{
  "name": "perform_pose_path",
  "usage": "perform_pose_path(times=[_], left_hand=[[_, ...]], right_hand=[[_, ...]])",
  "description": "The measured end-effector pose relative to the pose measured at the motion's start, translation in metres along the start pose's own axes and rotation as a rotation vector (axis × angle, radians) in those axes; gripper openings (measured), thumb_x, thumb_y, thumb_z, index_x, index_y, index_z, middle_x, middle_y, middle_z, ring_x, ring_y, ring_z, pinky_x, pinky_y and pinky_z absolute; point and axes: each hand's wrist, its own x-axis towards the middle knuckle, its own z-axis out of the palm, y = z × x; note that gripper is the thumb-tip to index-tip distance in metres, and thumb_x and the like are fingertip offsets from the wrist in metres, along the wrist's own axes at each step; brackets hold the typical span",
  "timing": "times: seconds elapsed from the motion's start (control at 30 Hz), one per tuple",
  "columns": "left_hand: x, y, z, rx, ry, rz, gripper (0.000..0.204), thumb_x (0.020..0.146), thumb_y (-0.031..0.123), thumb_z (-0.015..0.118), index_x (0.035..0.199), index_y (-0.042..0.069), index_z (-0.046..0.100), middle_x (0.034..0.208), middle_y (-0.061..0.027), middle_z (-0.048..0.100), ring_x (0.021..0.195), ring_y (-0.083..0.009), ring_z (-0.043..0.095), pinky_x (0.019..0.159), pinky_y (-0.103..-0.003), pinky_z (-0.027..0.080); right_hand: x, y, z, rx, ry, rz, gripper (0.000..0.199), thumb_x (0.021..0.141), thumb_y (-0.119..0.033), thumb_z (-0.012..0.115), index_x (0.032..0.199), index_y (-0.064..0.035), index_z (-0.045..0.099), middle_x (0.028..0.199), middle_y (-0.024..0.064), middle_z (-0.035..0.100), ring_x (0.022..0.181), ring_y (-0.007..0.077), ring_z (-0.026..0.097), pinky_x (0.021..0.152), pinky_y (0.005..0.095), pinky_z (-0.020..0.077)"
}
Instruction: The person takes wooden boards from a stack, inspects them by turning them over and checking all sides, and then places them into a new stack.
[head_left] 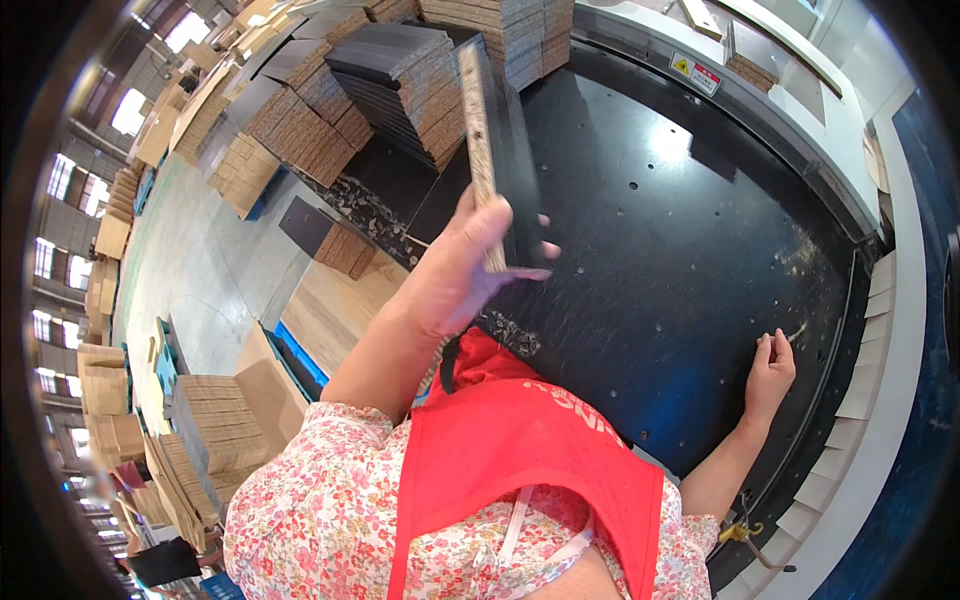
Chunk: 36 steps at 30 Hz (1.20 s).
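The left hand (pixel 455 275) grips the near end of a dark-faced board (pixel 492 140) with a pale chipboard edge, held on edge so the board rises away from the grip toward stacks of similar boards (pixel 400 80). Well to the right of that grip, the right hand (pixel 770 372) rests fingertips on the black machine table (pixel 680 230), touching a small pale scrap (pixel 797 331).

Black table (pixel 680 230) is mostly open in front of me, room between left hand (pixel 455 280) and right hand (pixel 770 372). Held board (pixel 497 150) blocks the left-centre. Board stacks (pixel 400 75) crowd the far-left edge; white machine rail (pixel 800 130) bounds the far right.
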Motion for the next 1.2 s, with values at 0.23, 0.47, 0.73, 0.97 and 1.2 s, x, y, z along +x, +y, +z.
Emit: perform_pose_path(times=[0.23, 0.47, 0.73, 0.97, 1.2], left_hand=[[0.008, -0.002, -0.058, 1.326, 0.647, 0.592, 0.085, 0.074, 0.037, 0.082, 0.144, 0.008, 0.044, 0.122, -0.0166, 0.048, 0.116, -0.0320, 0.049, 0.102, -0.042, 0.039], [0.024, -0.013, -0.075, 1.780, 0.744, 0.208, 0.079, 0.070, 0.046, 0.080, 0.135, 0.011, 0.055, 0.122, -0.0136, 0.053, 0.118, -0.0338, 0.050, 0.102, -0.047, 0.038], [0.029, -0.026, -0.091, 1.864, 0.780, 0.035, 0.082, 0.069, 0.052, 0.078, 0.137, 0.014, 0.053, 0.126, -0.0134, 0.053, 0.121, -0.0336, 0.049, 0.104, -0.048, 0.037], [0.027, -0.027, -0.091, 1.862, 0.772, 0.003, 0.083, 0.069, 0.051, 0.078, 0.138, 0.013, 0.052, 0.128, -0.0136, 0.053, 0.122, -0.0338, 0.049, 0.105, -0.048, 0.038], [0.024, -0.027, -0.094, 1.818, 0.764, 0.031, 0.085, 0.067, 0.049, 0.080, 0.138, 0.013, 0.051, 0.127, -0.0131, 0.054, 0.121, -0.0341, 0.049, 0.105, -0.048, 0.038]], right_hand=[[-0.002, -0.010, -0.004, -0.052, -0.034, -0.031, 0.028, 0.096, -0.010, 0.062, 0.118, 0.0067, 0.064, 0.091, 0.0106, 0.067, 0.080, 0.0182, 0.063, 0.075, 0.0310, 0.0510], [-0.003, -0.015, -0.004, -0.021, -0.036, 0.008, 0.028, 0.096, -0.010, 0.062, 0.118, 0.0070, 0.064, 0.094, 0.0116, 0.068, 0.083, 0.0185, 0.064, 0.077, 0.0308, 0.0509], [-0.003, -0.016, -0.003, -0.040, -0.022, 0.008, 0.029, 0.096, -0.011, 0.062, 0.118, 0.0068, 0.064, 0.096, 0.0116, 0.068, 0.086, 0.0186, 0.064, 0.078, 0.0306, 0.0510], [-0.002, -0.007, -0.003, -0.029, -0.021, -0.022, 0.028, 0.096, -0.011, 0.062, 0.118, 0.0070, 0.064, 0.093, 0.0106, 0.067, 0.083, 0.0169, 0.064, 0.077, 0.0300, 0.0509], [-0.002, -0.006, -0.003, -0.019, -0.028, -0.009, 0.028, 0.096, -0.011, 0.062, 0.118, 0.0073, 0.063, 0.092, 0.0086, 0.067, 0.082, 0.0151, 0.063, 0.076, 0.0291, 0.0507]])
